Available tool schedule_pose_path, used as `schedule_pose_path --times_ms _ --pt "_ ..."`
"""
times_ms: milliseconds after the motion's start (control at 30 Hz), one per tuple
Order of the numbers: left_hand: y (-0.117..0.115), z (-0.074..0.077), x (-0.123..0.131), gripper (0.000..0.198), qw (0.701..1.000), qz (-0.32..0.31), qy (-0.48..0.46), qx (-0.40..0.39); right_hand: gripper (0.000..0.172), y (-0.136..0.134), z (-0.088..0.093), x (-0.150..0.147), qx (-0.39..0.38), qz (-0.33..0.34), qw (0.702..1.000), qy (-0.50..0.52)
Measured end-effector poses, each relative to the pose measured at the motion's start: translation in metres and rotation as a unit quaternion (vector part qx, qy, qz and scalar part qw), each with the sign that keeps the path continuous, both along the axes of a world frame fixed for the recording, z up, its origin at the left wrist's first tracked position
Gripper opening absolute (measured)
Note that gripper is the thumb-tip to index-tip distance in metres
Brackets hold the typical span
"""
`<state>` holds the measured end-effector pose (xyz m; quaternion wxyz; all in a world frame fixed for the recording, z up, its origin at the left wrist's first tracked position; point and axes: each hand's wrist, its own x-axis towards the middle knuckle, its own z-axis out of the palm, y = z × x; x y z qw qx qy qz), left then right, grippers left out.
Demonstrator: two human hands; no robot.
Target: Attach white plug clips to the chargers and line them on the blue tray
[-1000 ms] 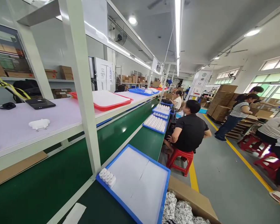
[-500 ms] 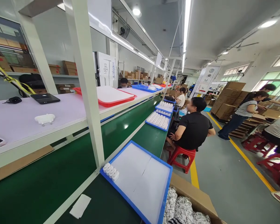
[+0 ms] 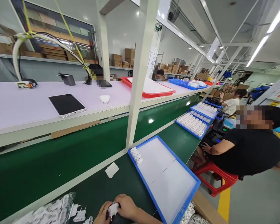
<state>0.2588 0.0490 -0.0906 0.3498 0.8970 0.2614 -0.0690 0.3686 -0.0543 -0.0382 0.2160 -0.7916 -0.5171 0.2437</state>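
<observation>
At the bottom of the view, my left hand (image 3: 103, 214) and my right hand (image 3: 126, 206) are closed on a white plug charger (image 3: 113, 209) from either side. Its two pins point down toward me. Left of my hands, several loose white plug pieces (image 3: 80, 214) lie on the green work surface. A clear bag (image 3: 53, 209) full of similar white pieces lies beside them. To the right is a blue-rimmed tray (image 3: 146, 189) lined with white sheet, and a short row of white chargers (image 3: 136, 155) stands in its far left corner.
A folded white paper (image 3: 112, 170) lies ahead of my hands. Above runs a shelf with a phone (image 3: 66, 104) and another charger (image 3: 105, 99), held by a white post (image 3: 138, 77). A cardboard box (image 3: 206, 207) stands right of the tray. A co-worker (image 3: 254, 146) sits on a red stool.
My view has swung left and down. Both my hands, the charger in them, and the bag with loose plug pieces now show. The tray appears further right.
</observation>
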Motion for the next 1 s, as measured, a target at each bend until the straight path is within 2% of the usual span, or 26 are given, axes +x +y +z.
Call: schedule_pose_path --times_ms 100,167,400,533,700,867,933,1000 --pt "-0.007 0.007 -0.002 0.046 0.999 0.020 -0.025 -0.010 0.021 0.000 0.008 0.000 0.012 -0.009 1.000 -0.003" --pt "-0.009 0.018 -0.003 0.042 0.999 0.030 -0.036 -0.010 0.023 -0.001 0.014 -0.001 0.027 -0.011 1.000 0.002" --pt "-0.011 0.079 -0.001 0.025 0.993 0.064 -0.101 0.003 0.024 -0.002 0.035 -0.008 0.098 -0.052 0.989 0.094" --pt "-0.012 0.101 0.001 0.020 0.980 0.084 -0.176 0.043 0.019 0.001 0.047 -0.007 0.144 -0.083 0.969 0.181" --pt "-0.016 0.113 -0.003 0.025 0.945 0.078 -0.287 0.138 0.023 -0.001 0.062 -0.010 0.198 -0.126 0.934 0.270" --pt "-0.015 0.113 -0.005 0.023 0.909 0.060 -0.358 0.204 0.022 -0.007 0.071 -0.017 0.231 -0.191 0.839 0.455" --pt "-0.016 0.111 -0.005 0.019 0.907 0.069 -0.364 0.202 0.026 -0.008 0.073 -0.020 0.216 -0.184 0.837 0.467" --pt "-0.019 0.110 -0.005 0.015 0.911 0.083 -0.362 0.182 0.028 -0.008 0.073 -0.023 0.187 -0.169 0.867 0.431"
